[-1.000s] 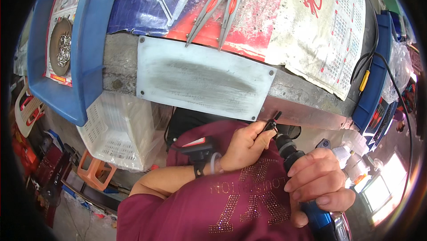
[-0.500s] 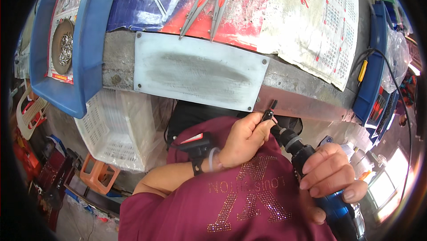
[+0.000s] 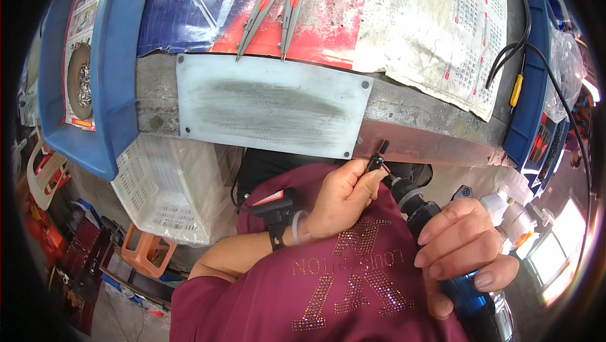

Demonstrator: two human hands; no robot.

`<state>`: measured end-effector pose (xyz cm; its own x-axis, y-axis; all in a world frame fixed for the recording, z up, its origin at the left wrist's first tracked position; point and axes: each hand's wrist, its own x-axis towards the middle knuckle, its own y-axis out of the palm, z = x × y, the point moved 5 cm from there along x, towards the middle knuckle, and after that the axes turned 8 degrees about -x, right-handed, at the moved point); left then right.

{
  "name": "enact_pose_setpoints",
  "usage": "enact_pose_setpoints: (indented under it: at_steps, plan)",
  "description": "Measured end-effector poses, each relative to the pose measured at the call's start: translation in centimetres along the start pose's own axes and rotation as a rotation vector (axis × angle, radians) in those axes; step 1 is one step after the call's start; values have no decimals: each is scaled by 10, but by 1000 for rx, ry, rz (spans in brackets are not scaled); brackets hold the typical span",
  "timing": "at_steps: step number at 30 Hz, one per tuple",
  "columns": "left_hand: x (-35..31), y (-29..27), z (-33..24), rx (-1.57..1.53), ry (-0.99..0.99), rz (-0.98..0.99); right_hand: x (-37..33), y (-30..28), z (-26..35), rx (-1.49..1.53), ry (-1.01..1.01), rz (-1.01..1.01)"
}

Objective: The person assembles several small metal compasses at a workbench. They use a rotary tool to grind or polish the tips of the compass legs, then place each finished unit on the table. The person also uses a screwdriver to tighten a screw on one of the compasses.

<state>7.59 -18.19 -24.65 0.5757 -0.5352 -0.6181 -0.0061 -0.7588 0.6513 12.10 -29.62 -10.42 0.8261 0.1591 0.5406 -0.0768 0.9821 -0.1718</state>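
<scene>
My left hand [image 3: 347, 192] pinches a small black part [image 3: 377, 161] between thumb and fingers, just off the bench's front edge; most of it is hidden by the fingers. Wrapped around a blue and black electric screwdriver [image 3: 464, 291] is my right hand [image 3: 464, 247]. The driver's tip points at the black part, and whether the two touch is hard to see. Behind them lies a pale rectangular plate [image 3: 265, 105], smudged dark in the middle and fixed at its corners. Two grey pointed legs with red inlays, like a drawing compass [image 3: 262, 17], rest beyond it.
At left, a blue bin [image 3: 120, 58] holds a round dish [image 3: 79, 83] of small metal pieces. Below it stands a white plastic crate [image 3: 167, 197]. To the right are a blue tray [image 3: 536, 89], a yellow-handled screwdriver [image 3: 516, 91] and a black cable [image 3: 565, 112]. Printed sheets [image 3: 435, 33] cover the bench.
The whole view has shifted slightly, so the bench things appear a little further left. Both hands keep their grips, and the driver stays beside the black part.
</scene>
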Motion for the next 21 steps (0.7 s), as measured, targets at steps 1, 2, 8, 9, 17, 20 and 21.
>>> enact_pose_setpoints:
  at_steps: [1,2,8,9,17,20,21]
  plan:
    - [0,0,0,-4,-2,6,0,0,0,-5,-12,-2]
    - [0,0,0,-12,7,15,1,0,0,10,-2,22]
    - [0,0,-1,28,12,-19,1,-1,-1,5,31,44]
    - [-1,1,-1,43,6,-20,1,0,-1,-5,35,32]
    - [-1,0,-2,67,-13,-41,2,4,-4,-20,18,-20]
    - [0,1,-1,22,5,-55,2,4,-8,29,13,18]
    - [0,1,0,7,-7,-62,3,3,-9,47,16,29]
